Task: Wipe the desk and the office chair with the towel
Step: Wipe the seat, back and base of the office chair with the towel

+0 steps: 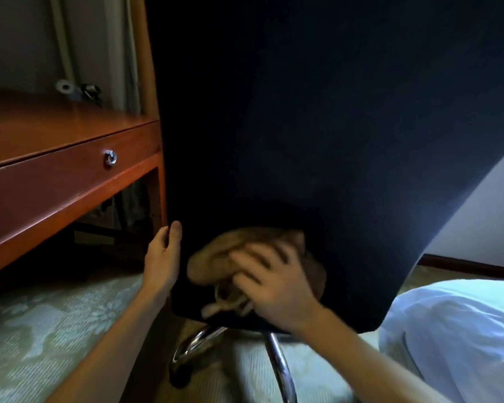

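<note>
Right hand (269, 279): fingers spread, pressing the towel (216, 257) against the chair (303, 126); blurred
Left hand (162, 253): fingers straight, laid along the chair's left edge near its lower corner
Towel: bunched at the chair back's lower edge, above the base (277, 367); soft, light, limp; probably best gathered under the palm
Chair: likely swivels under pressure; steady it by an edge
Desk (56, 135): just beside the chair's left edge
</note>
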Tool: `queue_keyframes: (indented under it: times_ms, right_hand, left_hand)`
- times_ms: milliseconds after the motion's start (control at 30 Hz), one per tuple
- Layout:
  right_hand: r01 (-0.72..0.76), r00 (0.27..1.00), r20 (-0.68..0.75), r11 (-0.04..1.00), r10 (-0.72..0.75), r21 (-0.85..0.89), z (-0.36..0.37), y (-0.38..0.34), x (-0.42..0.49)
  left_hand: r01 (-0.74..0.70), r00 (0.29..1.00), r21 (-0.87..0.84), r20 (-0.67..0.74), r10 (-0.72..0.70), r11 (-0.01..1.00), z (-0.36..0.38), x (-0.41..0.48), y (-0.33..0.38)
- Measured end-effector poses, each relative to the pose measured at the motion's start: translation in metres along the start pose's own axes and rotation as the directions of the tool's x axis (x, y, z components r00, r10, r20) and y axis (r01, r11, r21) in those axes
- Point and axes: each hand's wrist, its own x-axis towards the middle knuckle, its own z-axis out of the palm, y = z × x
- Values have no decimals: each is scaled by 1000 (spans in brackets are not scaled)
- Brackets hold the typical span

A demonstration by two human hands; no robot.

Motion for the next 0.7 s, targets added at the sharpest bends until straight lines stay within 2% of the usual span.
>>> queue_keyframes:
  times_ms: [67, 133, 200, 300, 400, 500, 567, 633, 700]
  right_hand:
    - [-81, 977, -202, 995, 68, -60, -55, 34, 47]
    - [-169, 945, -308, 970, 109, -173, -107, 70, 91]
    - [-270, 920, -360, 915, 154, -298, -144, 104, 124]
    - [-362, 904, -355, 867, 237, -343, -152, 124, 142]
    - [-315, 937, -244, 903, 248, -292, -94, 103, 108]
    - [-210, 975, 21, 956, 219, -203, -21, 54, 36]
    - [-140, 954, 244, 978, 176, -157, 12, 20, -15]
    - [-87, 894, 435, 994, 109, -69, 26, -2, -47]
    - [-43, 876, 480, 999, 52, -28, 21, -6, -49]
  left_hand:
    - [69, 996, -31, -56, -70, 997, 1, 3, 1]
    - [138, 988, -72, -56, -142, 988, -1, 6, 4]
    - [181, 983, -100, -11, -183, 979, -6, 9, 6]
    - [196, 980, -90, -19, -199, 976, -10, 16, 7]
    - [182, 981, -79, -58, -187, 980, -7, 24, 1]
    - [126, 983, -33, -132, -130, 991, -1, 28, -5]
    - [102, 985, 6, -140, -100, 995, 0, 26, -3]
    - [94, 987, 33, -134, -89, 995, 2, 22, 1]
    - [82, 987, 62, -144, -72, 995, 1, 19, 6]
